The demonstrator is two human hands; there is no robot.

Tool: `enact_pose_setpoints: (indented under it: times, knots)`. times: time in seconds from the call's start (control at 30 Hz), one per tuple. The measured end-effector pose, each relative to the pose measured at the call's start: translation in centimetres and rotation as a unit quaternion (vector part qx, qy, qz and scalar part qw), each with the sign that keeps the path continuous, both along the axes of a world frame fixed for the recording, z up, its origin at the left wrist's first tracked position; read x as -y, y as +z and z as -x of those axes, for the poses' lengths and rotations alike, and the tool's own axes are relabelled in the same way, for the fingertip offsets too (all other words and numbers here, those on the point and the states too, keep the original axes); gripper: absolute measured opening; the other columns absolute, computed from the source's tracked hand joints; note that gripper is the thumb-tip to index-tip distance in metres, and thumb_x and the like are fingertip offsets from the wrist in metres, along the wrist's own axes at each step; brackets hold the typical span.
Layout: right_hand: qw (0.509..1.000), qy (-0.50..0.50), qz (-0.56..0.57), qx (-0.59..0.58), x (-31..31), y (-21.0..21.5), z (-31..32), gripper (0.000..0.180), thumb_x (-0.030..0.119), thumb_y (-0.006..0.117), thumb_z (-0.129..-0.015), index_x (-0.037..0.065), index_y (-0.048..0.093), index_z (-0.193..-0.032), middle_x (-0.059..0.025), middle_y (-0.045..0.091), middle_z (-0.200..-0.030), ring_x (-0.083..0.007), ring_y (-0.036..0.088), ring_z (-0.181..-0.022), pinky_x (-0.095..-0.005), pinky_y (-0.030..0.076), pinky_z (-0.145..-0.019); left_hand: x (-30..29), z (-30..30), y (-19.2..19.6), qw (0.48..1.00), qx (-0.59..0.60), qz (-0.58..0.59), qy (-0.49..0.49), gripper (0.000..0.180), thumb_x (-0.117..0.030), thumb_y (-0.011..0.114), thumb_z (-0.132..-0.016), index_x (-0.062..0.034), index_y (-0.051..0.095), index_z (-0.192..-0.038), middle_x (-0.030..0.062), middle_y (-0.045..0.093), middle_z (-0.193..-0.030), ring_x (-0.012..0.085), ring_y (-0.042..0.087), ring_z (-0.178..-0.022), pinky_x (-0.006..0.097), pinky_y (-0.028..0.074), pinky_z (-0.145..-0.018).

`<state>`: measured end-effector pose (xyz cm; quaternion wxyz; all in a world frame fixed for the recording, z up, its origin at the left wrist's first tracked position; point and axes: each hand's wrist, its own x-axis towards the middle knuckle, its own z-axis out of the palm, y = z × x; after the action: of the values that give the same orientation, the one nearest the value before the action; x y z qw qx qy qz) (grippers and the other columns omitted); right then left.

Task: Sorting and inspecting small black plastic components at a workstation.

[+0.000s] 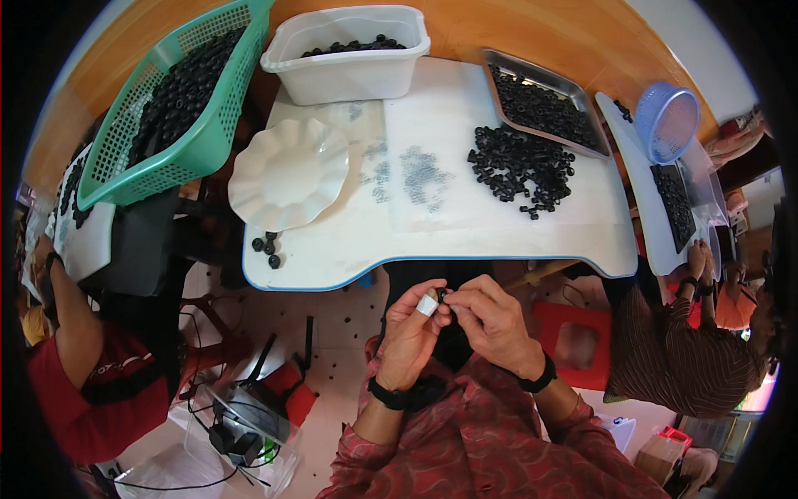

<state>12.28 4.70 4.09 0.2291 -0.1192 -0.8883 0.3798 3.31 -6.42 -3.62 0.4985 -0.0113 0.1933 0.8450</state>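
Just off the table's front edge, my left hand (407, 333) and my right hand (499, 324) meet fingertip to fingertip. Between them is a small black part (441, 294), mostly covered by the fingers; its exact shape is hard to make out. My left hand is closed on it, with white tape (427, 304) wrapped round one finger. Thumb and forefinger of my right hand pinch at the same part from the right. Ahead on the white table (432, 237) lies a pile of small black ring-like pieces (524, 170), beside a metal tray (600, 150) of similar pieces.
A scalloped cream dish (287, 175) sits at the table's left, several round black pieces (268, 248) near it. Behind stand a white tub (349, 79) and a green basket (179, 162) of black parts. People work on both sides. A red stool (573, 366) stands at right.
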Motion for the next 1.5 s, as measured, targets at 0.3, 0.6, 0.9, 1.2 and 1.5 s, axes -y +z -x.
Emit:
enact_pose_setpoints:
  times: [0.3,0.6,0.9,1.2,1.5]
  knots:
    - [0.997,0.011,-0.072,0.016,-0.5,-0.1,-0.6,0.022,-0.011,0.064,-0.077,-0.001,0.063,-0.097,-0.0114,0.055,-0.092,-0.0275,0.064,-0.073,-0.0353,0.053,-0.061,-0.5,-0.8,-0.3,0.993,-0.093,0.07,0.013,0.021,-0.002,0.056,-0.098,0.0034,0.063,-0.118,0.0075,0.066,-0.098,0.0107,0.061,-0.078,0.025,0.053,-0.071]
    - [0.984,-0.17,-0.048,0.016,-5.1,0.3,-0.6,0.011,-0.003,0.064,-0.084,0.003,0.067,-0.092,-0.014,0.062,-0.083,-0.0286,0.062,-0.068,-0.0355,0.049,-0.059,-0.5,-0.7,0.0,0.998,-0.033,0.047,0.002,0.022,-0.004,0.057,-0.098,0.0031,0.063,-0.118,0.014,0.068,-0.105,0.0119,0.063,-0.082,0.025,0.052,-0.07]
    - [0.942,-0.274,-0.195,0.012,-12.1,-2.0,0.0,0.012,0.004,0.064,-0.088,0.006,0.068,-0.099,-0.0116,0.058,-0.092,-0.0315,0.062,-0.075,-0.0396,0.05,-0.065,-0.5,-0.6,0.5,0.998,-0.028,0.056,0.003,0.023,-0.002,0.059,-0.095,0.0029,0.063,-0.117,0.0148,0.067,-0.104,0.0134,0.062,-0.082,0.025,0.05,-0.071]
    - [0.934,-0.276,-0.217,0.066,-12.3,-1.6,0.4,0.013,0.006,0.064,-0.088,0.006,0.067,-0.1,-0.0118,0.057,-0.093,-0.0328,0.061,-0.081,-0.0411,0.05,-0.07,-0.2,-0.5,0.5,0.998,-0.046,0.045,-0.004,0.022,-0.004,0.056,-0.099,0.0025,0.062,-0.119,0.0135,0.067,-0.106,0.0118,0.062,-0.083,0.026,0.052,-0.072]
    - [0.947,-0.119,0.293,0.056,-4.7,-0.7,-0.8,0.013,0.003,0.066,-0.092,-0.001,0.065,-0.105,-0.0034,0.07,-0.087,-0.009,0.067,-0.075,-0.0212,0.051,-0.062,-0.2,-0.6,0.6,0.998,-0.051,0.039,0.007,0.024,-0.006,0.058,-0.098,0.0038,0.061,-0.119,0.014,0.066,-0.107,0.013,0.06,-0.084,0.025,0.049,-0.072]
